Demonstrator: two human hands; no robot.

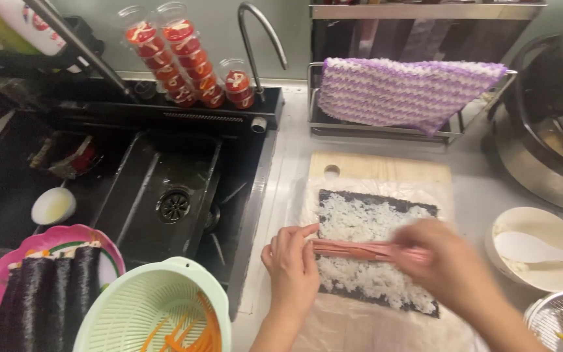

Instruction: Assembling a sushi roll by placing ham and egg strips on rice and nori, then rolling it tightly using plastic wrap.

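Two hands steady one pink sausage strip (353,249) across the rice sheet (374,251), lower centre; my left hand (292,267) presses its end with fingers loosely open; my right hand (447,261) is blurred, grip unclear; I keep it straight and level.

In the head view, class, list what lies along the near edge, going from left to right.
Pink plate of seaweed rolls → pale green colander with carrot strips → left hand → seaweed sheet with rice → right hand → white bowl with rice paddle.
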